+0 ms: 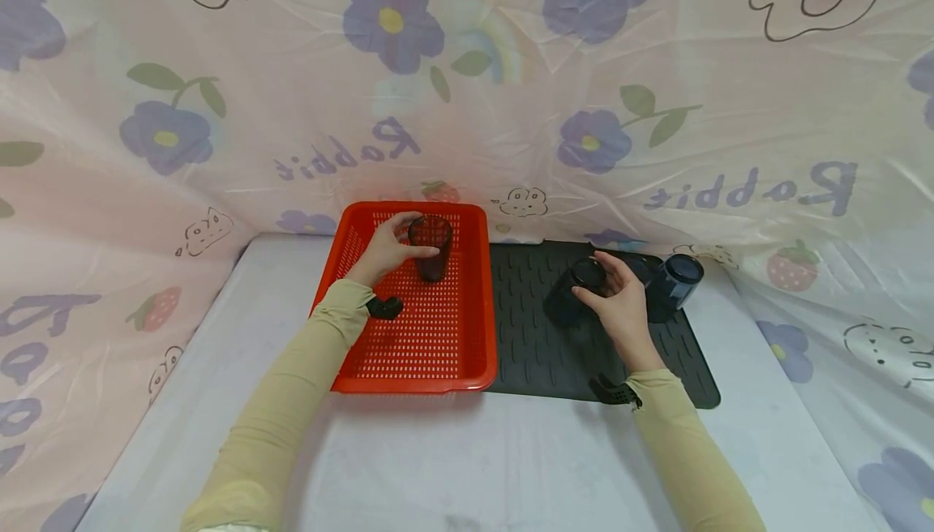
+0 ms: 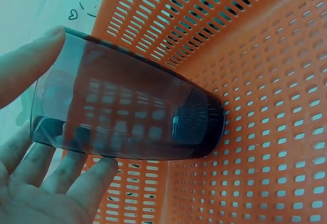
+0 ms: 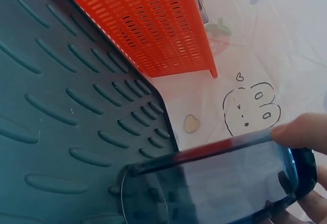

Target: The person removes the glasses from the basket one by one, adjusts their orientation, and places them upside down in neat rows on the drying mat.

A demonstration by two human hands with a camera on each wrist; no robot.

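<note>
My left hand (image 1: pixel 387 250) grips a dark tinted glass (image 1: pixel 430 246) standing upright in the far part of an orange perforated basket (image 1: pixel 365 353). The left wrist view shows thumb and fingers (image 2: pixel 76 180) curled round that glass (image 2: pixel 133 117), its base on the basket floor (image 2: pixel 265 132). My right hand (image 1: pixel 620 298) holds a second dark glass (image 1: pixel 572 290) over a black ribbed drying mat (image 1: pixel 533 337). In the right wrist view that glass (image 3: pixel 219 183) is tilted, with a fingertip (image 3: pixel 301 132) on its rim.
Two more dark glasses (image 1: pixel 674 282) stand on the mat's far right corner, just beyond my right hand. Basket and mat sit side by side on a pale grey table (image 1: pixel 467 467). A floral plastic sheet (image 1: pixel 467 94) hangs all around the back and sides.
</note>
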